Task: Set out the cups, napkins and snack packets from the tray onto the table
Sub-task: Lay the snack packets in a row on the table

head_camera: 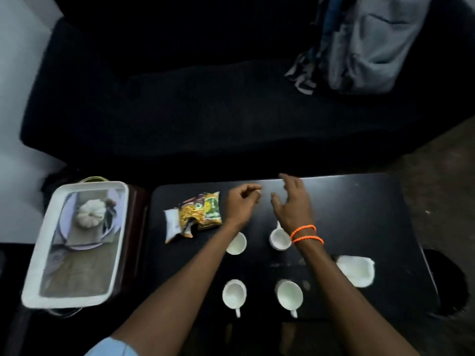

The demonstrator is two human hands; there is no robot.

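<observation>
Several white cups stand on the black table: two far ones partly under my forearms, and two near ones. A yellow-green snack packet lies at the table's far left, overlapping a white packet. A white napkin lies at the right. The white tray sits to the left of the table, showing only its printed base. My left hand hovers beside the snack packet, fingers curled with nothing in them. Beside it, my right hand is spread and holds nothing.
A dark sofa runs along the table's far edge, with a grey bag on its right end. The tray rests on a dark stand next to the table. Brown floor shows at the right.
</observation>
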